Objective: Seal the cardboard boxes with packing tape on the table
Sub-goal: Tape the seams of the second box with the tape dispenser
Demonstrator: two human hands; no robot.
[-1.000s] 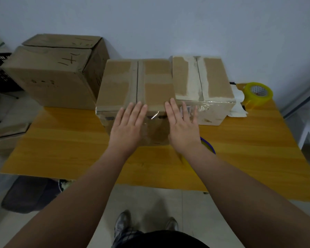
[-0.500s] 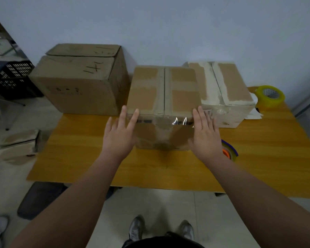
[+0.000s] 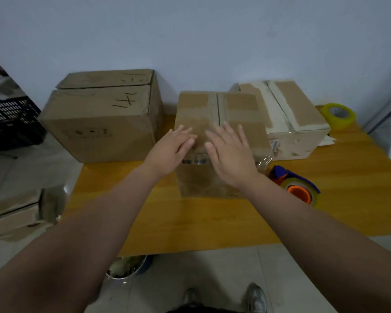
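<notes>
The step in hand looks like smoothing fresh clear packing tape (image 3: 195,158) down over the front edge of the small brown cardboard box with old tape marks on its top (image 3: 242,109), which sits at the centre of the frame on the yellow-orange wooden bench (image 3: 212,222). The left grip (image 3: 169,152) and the right grip (image 3: 230,159) both lie flat with fingers straight and slightly spread, holding nothing, fingertips on the box top close to the centre seam.

To do it well, press with the whole palm and stroke outward from the seam toward each corner so no air is trapped. Then rub down the loose crinkled tape end (image 3: 265,159) at the box's right front corner. The hands are blurred, so it is unclear whether the palms bear on the tape itself.

The blue-handled tape dispenser with an orange core (image 3: 298,190) lies just right of the box, within easy reach.

Half a second ago the hands were well apart, each at a front corner of the box. Now they have come together near the middle of the front edge and moved up onto the top, and the dispenser shows more fully.
</notes>
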